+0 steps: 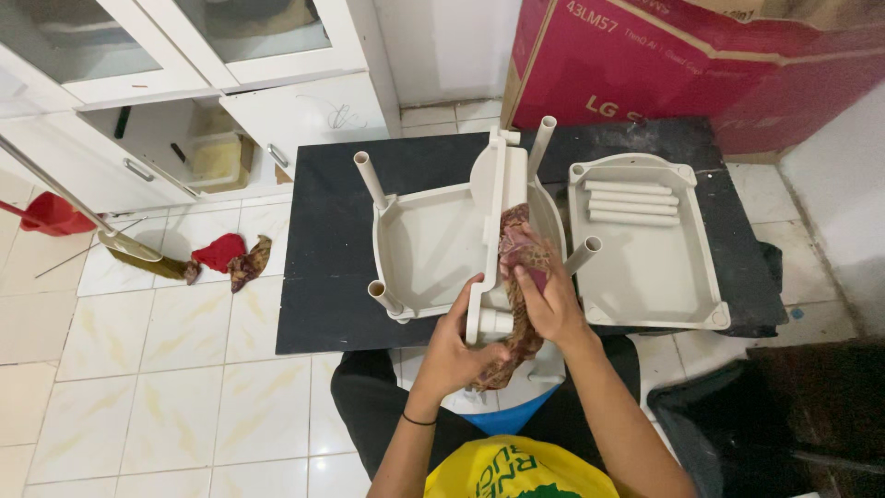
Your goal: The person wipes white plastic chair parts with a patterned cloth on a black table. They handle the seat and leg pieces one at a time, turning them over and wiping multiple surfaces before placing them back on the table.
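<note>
Head view, looking down over a black table (pixel 350 277). My left hand (pixel 454 349) is curled closed around the lower end of a grey plastic shelf tray (pixel 493 221) that I hold on edge, so that it rises as a narrow upright slab; my thumb lies along the side of the tray facing me and the fingers wrap behind it, out of sight. My right hand (pixel 550 300) is partly closed, fingers flat and pressed together, pinning a patterned red-brown cloth (pixel 522 249) against the right face of that same tray. The cloth runs from under my right fingers up along the tray's face, and its loose end hangs down below both hands, toward my lap. Both hands thus meet at the near end of the upright tray, left on its edge, right on the cloth just beside it.

Relative to the upright tray: a second tray (pixel 429 249) of the same grey plastic lies flat on the table directly to its left, touching or nearly touching it, with tube legs (pixel 371 180) standing up from its corners. A third tray (pixel 645 244) lies flat to the right, apart from my hands, with several loose tubes (pixel 632 203) laid side by side inside it. Far to the left, on the tiled floor (pixel 184 369), lie a red rag (pixel 219 251) and a broom (pixel 129 247).
</note>
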